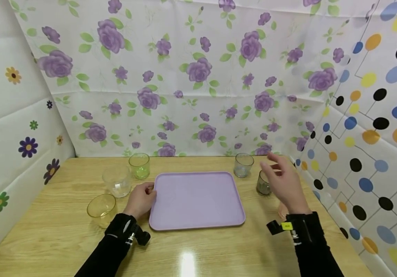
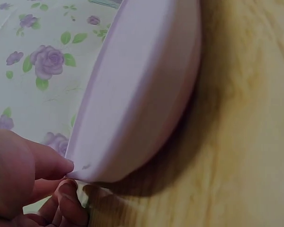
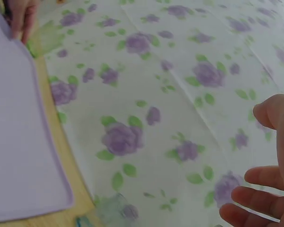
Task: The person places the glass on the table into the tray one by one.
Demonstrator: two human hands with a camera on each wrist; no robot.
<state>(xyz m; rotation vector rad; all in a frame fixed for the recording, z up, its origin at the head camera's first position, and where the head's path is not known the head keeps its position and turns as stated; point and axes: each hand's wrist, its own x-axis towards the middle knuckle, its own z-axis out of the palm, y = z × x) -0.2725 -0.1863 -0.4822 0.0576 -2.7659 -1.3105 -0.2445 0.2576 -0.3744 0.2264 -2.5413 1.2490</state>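
Observation:
A lilac tray (image 1: 198, 200) lies flat in the middle of the wooden table. My left hand (image 1: 148, 192) pinches its left rim; in the left wrist view the thumb (image 2: 42, 161) sits against the tray's edge (image 2: 142, 90) and the fingers (image 2: 68, 203) curl under it. My right hand (image 1: 276, 165) hovers above the table right of the tray, fingers spread and holding nothing, just over a dark grey glass (image 1: 262, 185). The right wrist view shows those spread fingers (image 3: 265, 189) in the air and the tray (image 3: 19, 142) off to the left.
Left of the tray stand a green glass (image 1: 139, 165), a clear glass (image 1: 117, 181) and a yellow glass (image 1: 101, 209). A grey-blue glass (image 1: 243, 164) stands at the back right. A small pinkish object (image 1: 283, 211) is half hidden behind my right wrist. Patterned walls close in on three sides.

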